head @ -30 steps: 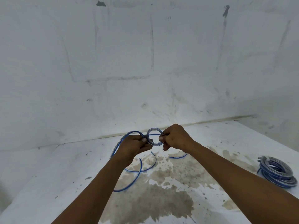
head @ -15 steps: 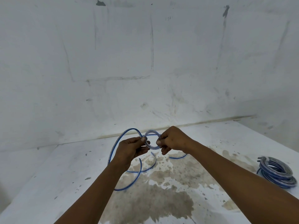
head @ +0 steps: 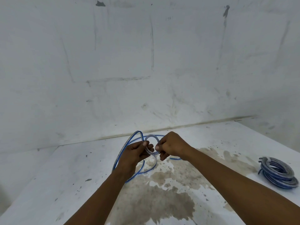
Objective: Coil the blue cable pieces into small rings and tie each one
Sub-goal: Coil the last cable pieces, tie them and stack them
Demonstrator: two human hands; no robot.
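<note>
White stained worktop (head: 203,140), scuffed wall behind: we form a small ring (head: 151,145) of blue cable.

We pinch the ring on both sides above the worktop, left hand (head: 134,153) and right hand (head: 172,146) each grasping it, probably to keep the turns from springing apart. Loose cable (head: 128,146) trails left and below. A finished coil stack (head: 278,173) lies well apart, right. No legible markings.

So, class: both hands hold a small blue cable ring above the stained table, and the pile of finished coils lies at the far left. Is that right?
Not quite. In the head view the pile of finished coils lies at the far right of the stained table, not the left. Otherwise right: the left hand and right hand both hold the small blue cable ring.
</note>
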